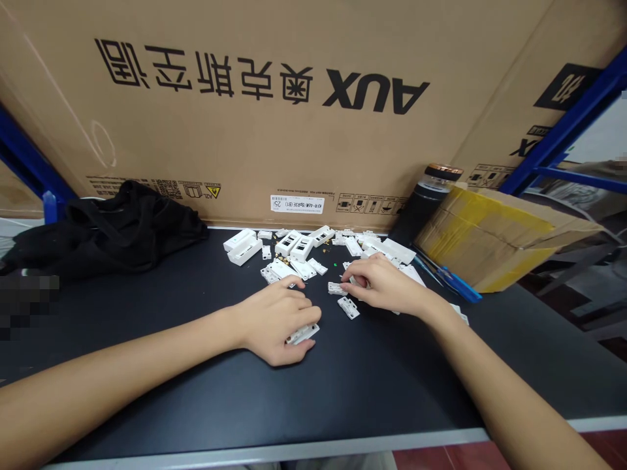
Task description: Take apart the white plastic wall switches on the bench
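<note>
My left hand is curled over a white plastic part, which shows between its thumb and fingers near the middle of the black table. To the right, my right hand has its thumb and index finger at the end of a small white piece. Just below that lies another small white piece, touched by neither hand. White housings with black slots stand behind my hands, among several loose white parts and tiny brass-coloured bits.
A large cardboard box walls off the back of the black table. Black cloth lies at left. At right are a dark bottle, blue-handled tools and a taped carton. Blue frame bars flank both sides.
</note>
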A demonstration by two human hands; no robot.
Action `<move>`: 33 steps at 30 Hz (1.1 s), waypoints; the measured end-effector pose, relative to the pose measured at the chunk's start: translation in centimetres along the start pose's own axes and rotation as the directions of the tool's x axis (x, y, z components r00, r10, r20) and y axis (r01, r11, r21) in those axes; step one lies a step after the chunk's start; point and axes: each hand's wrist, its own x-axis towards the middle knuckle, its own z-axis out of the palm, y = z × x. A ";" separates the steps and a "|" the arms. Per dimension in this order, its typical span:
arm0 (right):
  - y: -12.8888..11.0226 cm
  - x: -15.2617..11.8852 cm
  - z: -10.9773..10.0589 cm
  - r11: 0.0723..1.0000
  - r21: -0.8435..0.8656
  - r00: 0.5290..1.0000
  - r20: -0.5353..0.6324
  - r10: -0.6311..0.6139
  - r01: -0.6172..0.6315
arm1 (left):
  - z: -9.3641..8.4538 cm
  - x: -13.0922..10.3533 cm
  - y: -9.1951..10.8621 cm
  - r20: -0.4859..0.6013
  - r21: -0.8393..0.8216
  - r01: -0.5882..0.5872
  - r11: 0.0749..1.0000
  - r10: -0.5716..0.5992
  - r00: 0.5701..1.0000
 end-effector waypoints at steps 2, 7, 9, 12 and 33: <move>0.0 0.0 -0.1 1.000 -0.002 1.000 -0.010 -0.004 0.004 | 0.0 0.0 0.0 0.004 0.003 -0.001 1.000 0.001 1.000; 0.0 0.1 -0.2 1.000 -0.004 1.000 -0.025 -0.012 0.012 | 0.0 0.0 0.0 0.029 -0.010 0.032 0.999 -0.032 0.999; 0.0 0.1 -0.2 1.000 -0.007 0.999 -0.029 -0.015 0.015 | 0.0 0.1 0.0 0.045 -0.019 0.045 0.999 -0.044 0.998; -0.1 0.0 -0.2 1.000 -0.009 0.999 -0.031 -0.016 0.015 | 0.0 0.1 0.0 0.061 -0.027 0.061 0.998 -0.059 0.996; -0.1 -0.1 -0.3 0.998 -0.036 0.999 -0.023 -0.049 0.048 | 0.5 -0.5 -0.4 -0.129 0.029 0.046 0.999 -0.042 0.991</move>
